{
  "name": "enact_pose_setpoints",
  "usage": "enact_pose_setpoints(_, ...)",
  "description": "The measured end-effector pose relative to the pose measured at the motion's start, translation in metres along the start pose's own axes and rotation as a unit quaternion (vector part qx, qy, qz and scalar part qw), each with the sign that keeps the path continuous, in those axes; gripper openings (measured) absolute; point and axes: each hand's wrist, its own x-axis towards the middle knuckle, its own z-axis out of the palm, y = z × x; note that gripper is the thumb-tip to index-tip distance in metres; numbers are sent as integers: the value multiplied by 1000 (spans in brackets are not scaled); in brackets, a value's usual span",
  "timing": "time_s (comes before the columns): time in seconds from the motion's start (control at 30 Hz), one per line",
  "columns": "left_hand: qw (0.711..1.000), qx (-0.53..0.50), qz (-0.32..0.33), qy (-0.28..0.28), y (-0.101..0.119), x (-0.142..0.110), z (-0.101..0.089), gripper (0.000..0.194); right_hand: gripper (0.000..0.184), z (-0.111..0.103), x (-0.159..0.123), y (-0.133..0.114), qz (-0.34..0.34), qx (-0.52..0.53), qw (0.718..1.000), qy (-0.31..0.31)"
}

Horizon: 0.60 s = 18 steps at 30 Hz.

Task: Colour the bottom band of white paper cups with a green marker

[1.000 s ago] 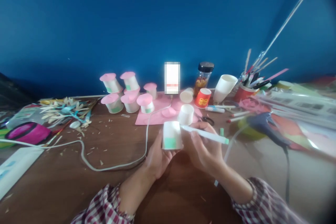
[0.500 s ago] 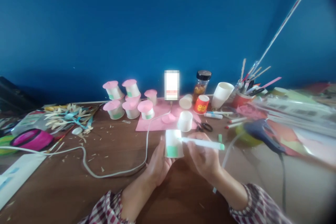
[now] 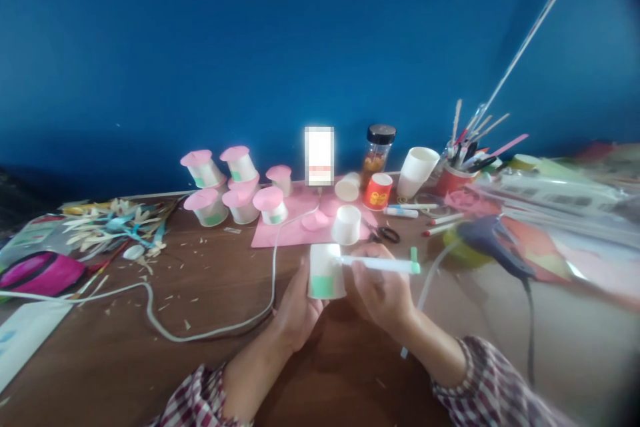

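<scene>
My left hand [image 3: 301, 303] is closed around a white paper cup [image 3: 325, 260] held upside down, with a green coloured patch low on its side. A white marker [image 3: 380, 264] with a green end lies in the closed fingers of my right hand [image 3: 383, 290]. Its tip is at the cup's right side; whether it touches cannot be made out. A green cap [image 3: 414, 255] shows beside the marker's far end. Just beyond my hands, another white paper cup [image 3: 346, 225] stands near black scissors [image 3: 387, 233].
Several cups with pink paper tops [image 3: 201, 199] stand at the back left. A pink sheet [image 3: 265, 232] lies mid-table beneath a lit, blurred-out screen [image 3: 319, 155]. Rightward are a red cup [image 3: 378, 191], a lidded jar [image 3: 379, 153] and a glue gun [image 3: 493, 240]. A white cable [image 3: 200, 335] crosses the left.
The view has shifted slightly, so most things sit further left and a little higher. Both hands keep their grip on the cup and the marker. The green cap appears nearer the marker's end.
</scene>
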Motion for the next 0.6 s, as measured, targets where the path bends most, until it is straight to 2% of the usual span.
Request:
enact_pose_setpoints(0.37,1000,18,4,9,4,-3,8,46,5,0,0,-1,-14,-43,999,7)
enact_pose_setpoints(0.6,1000,0,1,15,1,-2,4,46,5,-1,0,-1,-10,-42,999,6)
